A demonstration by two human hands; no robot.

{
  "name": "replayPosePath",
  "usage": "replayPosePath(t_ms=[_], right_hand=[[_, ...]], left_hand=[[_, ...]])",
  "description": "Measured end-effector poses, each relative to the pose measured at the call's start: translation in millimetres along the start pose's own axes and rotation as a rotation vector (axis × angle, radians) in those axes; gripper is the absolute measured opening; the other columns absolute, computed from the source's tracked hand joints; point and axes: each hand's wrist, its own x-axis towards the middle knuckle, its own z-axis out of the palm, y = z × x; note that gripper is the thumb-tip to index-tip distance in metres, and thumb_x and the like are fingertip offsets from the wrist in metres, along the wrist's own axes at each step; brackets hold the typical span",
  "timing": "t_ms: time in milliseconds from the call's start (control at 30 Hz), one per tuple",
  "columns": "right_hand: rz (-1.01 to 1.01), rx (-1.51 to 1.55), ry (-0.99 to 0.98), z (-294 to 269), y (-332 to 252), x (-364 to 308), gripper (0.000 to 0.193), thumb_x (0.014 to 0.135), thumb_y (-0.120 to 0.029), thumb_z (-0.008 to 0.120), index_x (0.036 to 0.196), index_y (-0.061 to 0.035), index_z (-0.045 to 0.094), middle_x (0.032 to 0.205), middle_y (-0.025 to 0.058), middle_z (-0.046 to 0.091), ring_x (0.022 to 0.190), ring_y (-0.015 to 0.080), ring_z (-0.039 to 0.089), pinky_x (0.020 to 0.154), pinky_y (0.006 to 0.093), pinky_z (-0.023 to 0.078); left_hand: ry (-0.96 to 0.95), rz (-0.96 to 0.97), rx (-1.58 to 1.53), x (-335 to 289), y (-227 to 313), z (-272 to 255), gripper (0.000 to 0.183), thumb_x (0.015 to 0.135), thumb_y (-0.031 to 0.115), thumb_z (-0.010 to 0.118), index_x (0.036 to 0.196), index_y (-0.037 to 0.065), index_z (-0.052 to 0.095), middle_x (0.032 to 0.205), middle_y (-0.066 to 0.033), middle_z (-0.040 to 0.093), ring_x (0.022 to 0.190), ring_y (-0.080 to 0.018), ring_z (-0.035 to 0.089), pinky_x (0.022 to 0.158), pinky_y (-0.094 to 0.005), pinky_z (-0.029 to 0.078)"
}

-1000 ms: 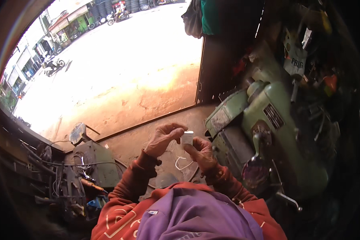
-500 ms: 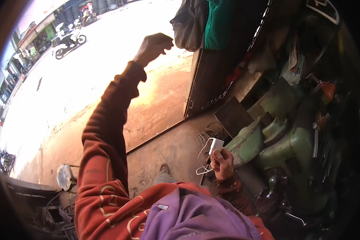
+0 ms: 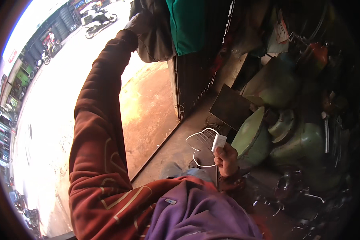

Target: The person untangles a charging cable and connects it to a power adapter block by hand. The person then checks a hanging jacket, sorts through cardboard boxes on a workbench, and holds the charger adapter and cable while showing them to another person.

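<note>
My right hand (image 3: 227, 160) is closed on a white charger (image 3: 219, 142), held upright low in front of me. A thin white cable (image 3: 193, 138) loops down from it to the left. My left arm is stretched far forward, and my left hand (image 3: 139, 24) touches the left side of a hanging dark grey-brown cloth item (image 3: 156, 40), a bag or a garment. Its fingers are too blurred against the cloth to show whether they grip. Beside this item hangs a green cloth (image 3: 187, 28).
A dark door panel (image 3: 196, 80) stands behind the hanging cloths. Pale green machine casings (image 3: 250, 140), a flat dark plate (image 3: 230, 106) and metal parts (image 3: 288, 186) crowd the right. Outside, a parked motorcycle (image 3: 98, 20) stands on the sunlit street.
My left hand has reached further forward and met the dark hanging cloth. My right hand still holds the charger; its cable loop has swung wider. The view has turned, shifting the doorway left.
</note>
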Motion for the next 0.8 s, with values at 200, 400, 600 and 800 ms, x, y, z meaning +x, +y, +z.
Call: replayPosePath(t_ms=[200,400,600,800], right_hand=[[0.055,0.056,-0.049,17,8,12,0.017,0.088,-0.015,0.068,0.095,-0.0031,0.059,0.068,-0.0003,0.05,0.044,0.0021,0.032,0.04,0.0199,0.024],[-0.005,0.084,0.093,35,29,26,0.019,0.089,-0.019,0.068,0.095,-0.0043,0.059,0.068,-0.0015,0.048,0.045,0.0024,0.03,0.04,0.0197,0.023],[0.004,0.102,0.063,74,36,48,0.025,0.087,-0.024,0.07,0.098,-0.0048,0.058,0.068,-0.0024,0.047,0.045,0.0023,0.029,0.04,0.019,0.023],[0.007,0.121,0.071,103,43,61,0.02,0.089,-0.02,0.069,0.086,-0.0054,0.056,0.071,-0.0005,0.051,0.047,0.0008,0.033,0.04,0.018,0.025]], left_hand=[[-0.412,0.058,0.216,-6,-114,52,0.025,0.091,0.021,0.052,0.105,0.011,0.07,0.097,-0.0132,0.07,0.093,-0.0293,0.067,0.077,-0.0353,0.053],[-0.419,-0.309,-0.269,4,-51,17,0.029,0.086,0.03,0.061,0.105,0.01,0.069,0.097,-0.0123,0.07,0.09,-0.0249,0.068,0.07,-0.0352,0.053],[-0.559,-0.805,-0.955,-2,-88,35,0.025,0.086,0.027,0.061,0.097,0.006,0.069,0.087,-0.0115,0.07,0.076,-0.0247,0.069,0.063,-0.0398,0.055],[-1.021,-0.416,-0.095,11,-10,-33,0.016,0.088,0.01,0.06,0.102,0.005,0.067,0.09,-0.0062,0.069,0.071,-0.0119,0.066,0.06,-0.0253,0.054]])
